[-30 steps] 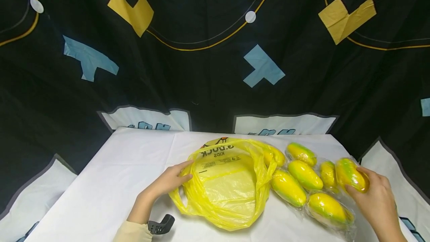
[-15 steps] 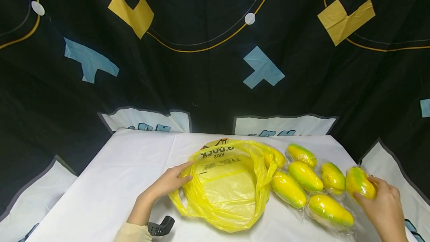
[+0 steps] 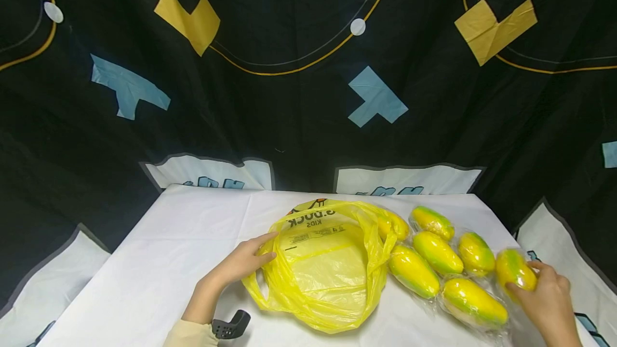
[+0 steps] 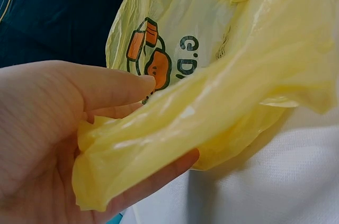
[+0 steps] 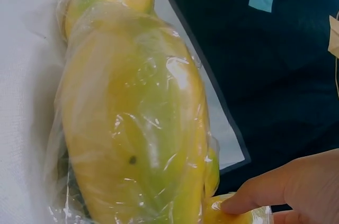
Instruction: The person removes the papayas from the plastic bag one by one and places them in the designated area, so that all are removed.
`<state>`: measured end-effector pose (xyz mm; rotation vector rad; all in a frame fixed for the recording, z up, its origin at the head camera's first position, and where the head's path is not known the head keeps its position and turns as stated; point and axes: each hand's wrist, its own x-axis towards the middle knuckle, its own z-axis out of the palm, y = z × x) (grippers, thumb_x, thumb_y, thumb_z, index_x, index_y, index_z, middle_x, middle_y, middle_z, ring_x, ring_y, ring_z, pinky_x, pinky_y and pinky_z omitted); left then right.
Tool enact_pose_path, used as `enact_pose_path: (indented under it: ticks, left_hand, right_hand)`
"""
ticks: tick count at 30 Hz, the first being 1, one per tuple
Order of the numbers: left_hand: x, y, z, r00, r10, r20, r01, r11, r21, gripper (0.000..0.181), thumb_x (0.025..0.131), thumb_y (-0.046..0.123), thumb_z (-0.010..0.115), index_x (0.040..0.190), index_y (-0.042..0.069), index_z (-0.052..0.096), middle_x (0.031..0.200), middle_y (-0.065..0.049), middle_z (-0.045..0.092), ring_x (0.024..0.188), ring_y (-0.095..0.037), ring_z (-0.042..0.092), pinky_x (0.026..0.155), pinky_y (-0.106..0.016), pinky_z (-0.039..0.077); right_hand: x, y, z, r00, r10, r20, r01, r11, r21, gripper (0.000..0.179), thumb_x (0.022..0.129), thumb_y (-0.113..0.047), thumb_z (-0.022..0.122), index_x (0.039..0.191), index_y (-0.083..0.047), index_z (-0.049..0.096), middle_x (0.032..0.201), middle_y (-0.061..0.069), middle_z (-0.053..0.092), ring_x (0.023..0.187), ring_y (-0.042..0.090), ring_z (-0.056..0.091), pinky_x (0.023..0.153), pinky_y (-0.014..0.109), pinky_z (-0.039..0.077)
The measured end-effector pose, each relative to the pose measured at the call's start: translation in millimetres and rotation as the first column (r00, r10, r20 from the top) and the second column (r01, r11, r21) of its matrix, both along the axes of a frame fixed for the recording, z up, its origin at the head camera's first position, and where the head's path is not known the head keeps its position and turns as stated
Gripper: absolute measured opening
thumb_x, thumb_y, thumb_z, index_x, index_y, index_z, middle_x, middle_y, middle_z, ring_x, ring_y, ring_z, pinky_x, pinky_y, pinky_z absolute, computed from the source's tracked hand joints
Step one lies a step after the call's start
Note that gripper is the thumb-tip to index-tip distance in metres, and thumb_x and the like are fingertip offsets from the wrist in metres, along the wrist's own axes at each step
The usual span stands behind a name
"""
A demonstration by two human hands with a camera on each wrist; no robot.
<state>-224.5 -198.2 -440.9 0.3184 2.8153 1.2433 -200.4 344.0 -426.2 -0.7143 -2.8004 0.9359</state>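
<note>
A yellow plastic bag (image 3: 328, 272) lies with its mouth spread open on the white table. My left hand (image 3: 245, 257) holds the bag's left edge; in the left wrist view a fold of the bag passes between its thumb (image 4: 122, 83) and fingers. My right hand (image 3: 549, 293) grips a yellow-green mango (image 3: 514, 271) in clear plastic wrap at the right end of the group. The right wrist view shows only part of this mango under the thumb (image 5: 259, 187). A larger wrapped mango (image 5: 132, 113) fills the front of that view.
Several wrapped mangoes lie between bag and right hand, among them a front one (image 3: 474, 301) and a back one (image 3: 432, 222). One mango (image 3: 392, 224) touches the bag's right side. A black curtain (image 3: 299, 122) hangs behind the white table (image 3: 144, 272).
My right hand has moved the gripped mango right and toward me, away from the one beside it. The left hand and the bag have stayed in place.
</note>
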Motion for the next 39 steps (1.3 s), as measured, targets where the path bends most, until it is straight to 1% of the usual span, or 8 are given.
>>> enact_pose_path:
  ticks: [7,11,19,23,34,37,39]
  left_hand:
    - [1.1,-0.7,0.5,1.000,0.003,0.014,-0.003,1.000,0.007,0.050,0.095,0.016,0.061,0.143,0.007,0.048,0.142,-0.016,0.048,0.133,-0.038,0.040,0.109,-0.056,0.030]
    - [2.0,-1.0,0.8,1.000,0.005,0.015,-0.005,1.000,0.003,0.050,0.095,0.017,0.061,0.142,0.008,0.048,0.142,-0.016,0.049,0.133,-0.038,0.040,0.109,-0.056,0.030]
    - [2.6,-0.7,1.9,1.000,0.003,0.015,-0.003,1.000,0.007,0.050,0.095,0.016,0.061,0.143,0.007,0.048,0.143,-0.016,0.048,0.133,-0.038,0.039,0.109,-0.056,0.029]
    - [2.2,-0.5,1.8,1.000,-0.001,0.013,0.001,1.000,0.005,0.050,0.095,0.016,0.061,0.143,0.007,0.048,0.143,-0.016,0.048,0.134,-0.037,0.039,0.110,-0.056,0.029]
    - [0.7,0.4,4.0,1.000,-0.001,0.012,0.001,1.000,0.002,0.050,0.095,0.015,0.060,0.143,0.007,0.047,0.143,-0.015,0.047,0.134,-0.037,0.039,0.109,-0.056,0.029]
    - [1.1,-0.1,4.8,1.000,-0.003,0.008,0.003,1.000,-0.002,0.050,0.095,0.015,0.060,0.143,0.007,0.047,0.144,-0.015,0.047,0.134,-0.037,0.039,0.109,-0.056,0.029]
    - [1.4,-1.2,5.6,1.000,-0.009,-0.008,0.009,1.000,-0.006,0.049,0.095,0.015,0.060,0.142,0.007,0.048,0.144,-0.016,0.046,0.135,-0.038,0.037,0.110,-0.057,0.028]
  right_hand:
    - [-3.7,4.4,-9.7,1.000,0.008,0.029,-0.008,1.000,-0.004,0.075,0.083,-0.003,0.070,0.136,0.017,0.020,0.116,0.043,0.023,0.101,0.054,0.032,0.095,0.067,0.036]
    - [-4.8,6.2,-13.2,0.999,0.019,0.037,-0.019,1.000,0.001,0.075,0.082,-0.003,0.070,0.135,0.018,0.020,0.115,0.044,0.023,0.100,0.054,0.032,0.094,0.067,0.037]
    - [-3.4,5.7,-12.7,0.997,0.042,0.068,-0.044,0.999,0.019,0.072,0.084,-0.006,0.068,0.132,0.018,0.020,0.115,0.045,0.022,0.101,0.056,0.032,0.091,0.068,0.040]
    - [-3.3,6.7,-14.3,0.997,0.040,0.073,-0.041,0.999,0.014,0.072,0.084,-0.007,0.068,0.132,0.018,0.020,0.116,0.046,0.021,0.101,0.057,0.032,0.091,0.069,0.040]
    - [-3.0,8.2,-15.9,0.998,0.039,0.048,-0.040,0.999,0.011,0.079,0.080,-0.009,0.071,0.135,0.018,0.020,0.118,0.046,0.022,0.104,0.057,0.031,0.093,0.070,0.038]
    - [-3.8,7.5,-15.3,0.996,0.066,0.052,-0.066,0.998,0.008,0.082,0.080,-0.010,0.071,0.137,0.018,0.018,0.121,0.046,0.023,0.107,0.058,0.030,0.094,0.070,0.037]
    - [-6.2,8.1,-15.4,0.994,0.090,0.064,-0.091,0.996,0.009,0.087,0.081,-0.012,0.072,0.140,0.018,0.016,0.125,0.046,0.023,0.110,0.058,0.030,0.095,0.070,0.035]
